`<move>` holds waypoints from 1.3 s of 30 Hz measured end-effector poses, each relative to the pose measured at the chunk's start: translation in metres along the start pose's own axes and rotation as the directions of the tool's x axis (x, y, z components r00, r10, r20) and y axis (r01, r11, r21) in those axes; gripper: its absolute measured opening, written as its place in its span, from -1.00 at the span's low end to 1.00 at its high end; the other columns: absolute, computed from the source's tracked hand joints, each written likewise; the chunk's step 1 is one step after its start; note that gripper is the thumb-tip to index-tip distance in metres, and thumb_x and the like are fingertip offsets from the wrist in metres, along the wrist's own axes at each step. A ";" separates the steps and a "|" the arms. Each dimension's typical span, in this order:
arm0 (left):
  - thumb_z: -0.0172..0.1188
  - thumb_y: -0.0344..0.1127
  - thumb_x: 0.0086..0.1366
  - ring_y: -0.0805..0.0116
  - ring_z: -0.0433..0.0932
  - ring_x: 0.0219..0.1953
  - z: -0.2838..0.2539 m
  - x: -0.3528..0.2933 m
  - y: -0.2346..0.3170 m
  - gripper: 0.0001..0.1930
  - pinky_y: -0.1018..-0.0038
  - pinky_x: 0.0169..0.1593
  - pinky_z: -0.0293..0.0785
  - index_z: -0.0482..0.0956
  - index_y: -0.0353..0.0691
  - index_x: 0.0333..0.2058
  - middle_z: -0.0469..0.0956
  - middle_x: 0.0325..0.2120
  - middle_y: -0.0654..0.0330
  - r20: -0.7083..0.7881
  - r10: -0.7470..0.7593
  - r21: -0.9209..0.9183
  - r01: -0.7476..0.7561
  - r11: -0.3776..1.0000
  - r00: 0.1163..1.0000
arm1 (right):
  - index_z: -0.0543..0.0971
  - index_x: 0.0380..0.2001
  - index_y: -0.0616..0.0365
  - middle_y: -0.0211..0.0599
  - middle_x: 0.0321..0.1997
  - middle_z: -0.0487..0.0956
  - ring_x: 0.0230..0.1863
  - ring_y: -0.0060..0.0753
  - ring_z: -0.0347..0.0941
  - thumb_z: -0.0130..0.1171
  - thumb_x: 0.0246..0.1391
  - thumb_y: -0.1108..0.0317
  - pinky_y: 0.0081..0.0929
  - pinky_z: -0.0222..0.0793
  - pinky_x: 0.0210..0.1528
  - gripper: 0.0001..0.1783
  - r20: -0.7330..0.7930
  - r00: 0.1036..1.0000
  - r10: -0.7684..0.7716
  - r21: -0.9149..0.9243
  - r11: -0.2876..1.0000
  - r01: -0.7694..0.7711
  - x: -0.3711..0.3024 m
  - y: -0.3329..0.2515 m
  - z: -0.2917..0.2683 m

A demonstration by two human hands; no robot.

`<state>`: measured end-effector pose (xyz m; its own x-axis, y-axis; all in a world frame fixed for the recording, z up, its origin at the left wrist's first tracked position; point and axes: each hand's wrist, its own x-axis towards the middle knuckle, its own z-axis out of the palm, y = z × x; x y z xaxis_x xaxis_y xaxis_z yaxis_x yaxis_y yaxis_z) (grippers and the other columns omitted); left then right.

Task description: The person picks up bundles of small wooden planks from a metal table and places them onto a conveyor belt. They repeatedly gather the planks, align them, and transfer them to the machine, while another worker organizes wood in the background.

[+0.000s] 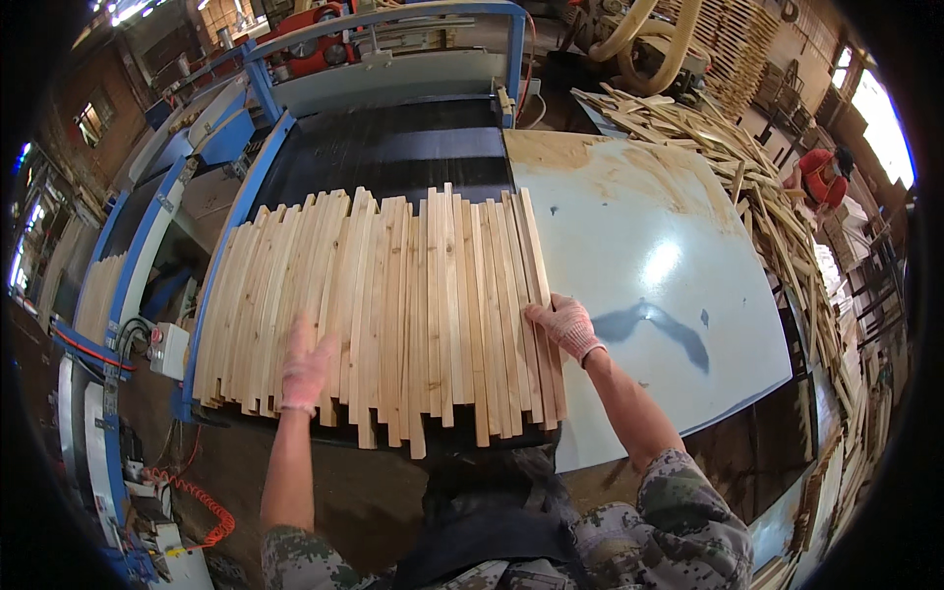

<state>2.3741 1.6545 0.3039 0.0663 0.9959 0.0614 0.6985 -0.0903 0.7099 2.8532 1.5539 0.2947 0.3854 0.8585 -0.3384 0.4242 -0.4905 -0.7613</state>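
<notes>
Pale wood, from the head view: wooden strips (383, 315) laid side by side in a broad row, lengthwise along a black belt (379, 147), with ends uneven at both top and bottom, some jutting nearer than others. Covering the near part of the belt, from the blue rail at left to the light blue-white sheet (659, 236) at right. Marked with small brown knots here and there.

At the left part of the row, the left hand (306, 366) in a pinkish-white knit glove, blurred, fingers extended and thumb spread, gripping nothing; cannot tell whether touching the wood below or just above. At the right edge of the row, the right hand (566, 328), gloved alike, with fingers bent against the outermost strip; cannot tell whether closed on that strip or only pressing from the side. Above both wrists, bare forearms, then camouflage sleeves (678, 497) toward the lower edge.

On the sheet, brown dust (590, 152) along the far side and a dark smear (654, 329) near the middle. Across the far end of the belt, a blue frame (388, 15), with red machinery (320, 39) behind. To the right, a loose heap of wood (747, 187) and, farther off, a person in red (824, 182). To the left, a pale box (168, 351) beside the blue rail, and lower down, a coiled red hose (211, 506).
</notes>
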 end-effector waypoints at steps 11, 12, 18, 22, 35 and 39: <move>0.33 0.06 0.36 -0.11 0.12 0.58 -0.208 -0.015 -0.188 -0.05 0.16 0.61 0.01 0.15 -0.40 0.51 0.18 0.53 -0.19 -0.466 -0.179 0.403 0.388 0.829 0.866 | 0.71 -0.45 0.27 -0.20 -0.54 0.66 -0.46 -0.40 0.54 0.40 0.16 0.02 -0.23 0.52 -0.32 -0.55 -0.204 0.967 -0.154 -0.135 0.983 0.128 0.014 0.024 0.018; 0.31 0.17 0.33 -0.11 0.08 0.59 -0.235 -0.018 -0.207 0.01 0.12 0.62 -0.02 0.11 -0.34 0.54 0.15 0.55 -0.16 -0.550 -0.209 0.437 0.492 0.753 0.809 | 0.67 -0.50 0.27 -0.24 -0.59 0.60 -0.48 -0.48 0.49 0.41 0.12 0.12 -0.28 0.48 -0.37 -0.62 -0.175 0.981 -0.080 0.000 0.997 0.082 -0.012 -0.011 0.026; 0.25 0.38 0.27 -0.04 0.04 0.62 -0.303 0.020 -0.249 0.06 0.06 0.61 0.01 0.15 -0.14 0.56 0.12 0.58 -0.08 -0.590 -0.169 0.700 0.604 0.380 0.790 | 0.68 -0.36 0.31 -0.22 -0.47 0.66 -0.38 -0.45 0.56 0.37 0.12 0.11 -0.26 0.51 -0.27 -0.61 -0.210 0.975 -0.076 -0.139 0.989 0.048 -0.046 -0.015 -0.007; 0.27 0.29 0.28 0.00 0.23 0.55 -0.327 0.025 -0.224 -0.01 0.07 0.54 0.20 0.27 -0.23 0.50 0.26 0.53 -0.03 -0.562 -0.335 0.628 0.654 0.422 0.756 | 0.66 -0.14 0.26 0.19 -0.08 0.72 0.02 0.26 0.64 0.19 0.24 -0.13 0.05 0.51 0.12 -0.43 -0.182 0.983 -0.035 -0.414 0.909 -0.044 -0.023 0.004 -0.003; 0.23 -0.10 0.54 0.08 0.34 0.45 -0.244 0.026 -0.225 -0.32 0.28 0.48 0.26 0.29 -0.34 0.47 0.35 0.44 -0.04 -0.481 -0.026 -0.009 0.024 1.000 0.876 | 0.50 0.06 0.30 0.26 0.03 0.67 0.14 0.31 0.59 0.14 0.34 -0.11 0.08 0.47 0.22 -0.39 -0.201 0.980 0.000 -0.368 0.927 -0.075 -0.046 -0.007 -0.001; 0.22 -0.27 0.51 0.31 0.68 0.06 -0.111 -0.062 -0.018 -0.73 0.35 0.17 0.60 0.74 -0.26 0.04 0.72 0.00 0.09 0.196 0.015 -0.581 0.104 0.807 0.980 | 0.50 0.06 0.30 0.25 0.05 0.67 0.15 0.32 0.59 0.12 0.35 -0.13 0.07 0.47 0.22 -0.38 -0.240 0.971 0.017 -0.352 0.930 -0.103 -0.051 0.005 -0.005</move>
<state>2.2777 1.5944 0.3652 0.2155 0.9742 -0.0667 0.1569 0.0328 0.9871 2.8401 1.5064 0.3113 0.5778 0.7891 -0.2087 0.6434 -0.5976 -0.4783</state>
